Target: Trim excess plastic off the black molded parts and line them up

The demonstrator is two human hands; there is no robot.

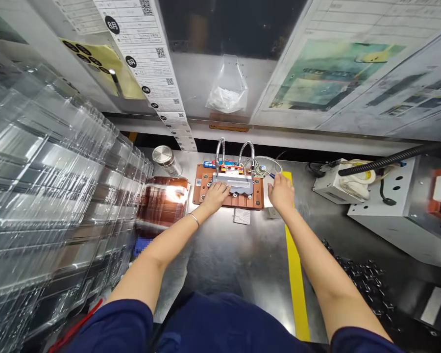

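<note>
My left hand (216, 196) lies with its fingers stretched over the left part of a grey metal block (238, 184). The block sits in a brown fixture plate (228, 200) with round bushings at its corners. Two bendable metal hoses (247, 147) arch down over the block from behind. Right of the plate, my right hand (282, 194) is closed, its fingertips at a thin dark blue stick-like tool (271, 174); most of the tool is hidden by the fingers. A blue tool handle (208, 164) lies along the plate's back edge.
A metal jar (166, 160) and a copper-coloured wrapped roll (163, 200) stand at left, beside tall stacks of clear plastic trays (59, 186). Yellow tape (296, 284) marks the metal bench. At right are a white device (343, 184) and many small black parts (367, 282).
</note>
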